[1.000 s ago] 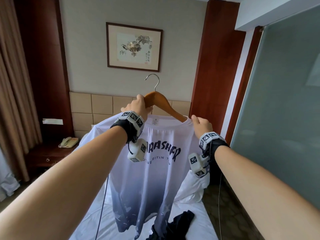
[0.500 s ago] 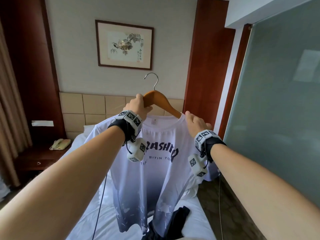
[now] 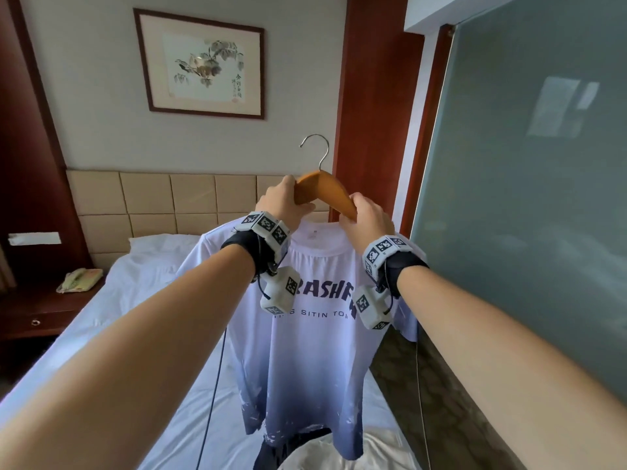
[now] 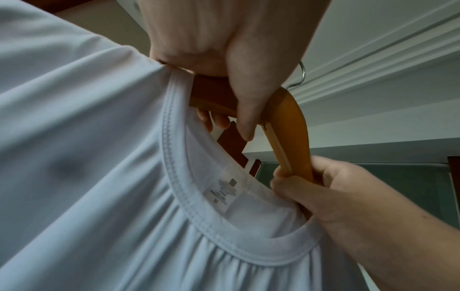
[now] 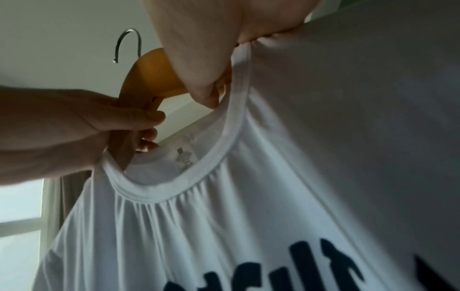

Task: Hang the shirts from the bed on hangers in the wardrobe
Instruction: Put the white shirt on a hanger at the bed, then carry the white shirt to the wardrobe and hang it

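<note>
step: seating the white-to-blue shirt (image 3: 305, 351) on the wooden hanger (image 3: 324, 193), held up in the air over the bed (image 3: 152, 300). not yet at the wardrobe; no wardrobe rail shows in any view.
left hand (image 3: 288, 206): fingers curled round the hanger's left arm just by the collar (image 4: 189, 206); thumb across the front of the wood in the left wrist view.
right hand (image 3: 368, 215): fingers wrapped on the hanger's right arm right where it goes into the neck hole; seems to pinch collar edge + wood together, can't tell for sure.
shirt pos: hangs below both hands, front print facing the person, hem just above the bed. left shoulder looks spread over the hanger arm; right shoulder side is behind the hand, so fit there can't be judged. collar is gathered/puckered at front.
hanger: metal hook (image 3: 317, 147) up and free, nothing on it.
progress: probably late in dressing this shirt, prob only a tug left to square it.
next move needs: let go w/ one hand, keep the other on the neck of the hanger under the hook, turn toward the wardrobe, lift hook over the rail.
watch: thin slippery fabric, could slide off one arm if hanger tilts while carried.
left to do: dark garment (image 3: 271, 451) lies on the bed below the hem, likely another one to hang.
</note>
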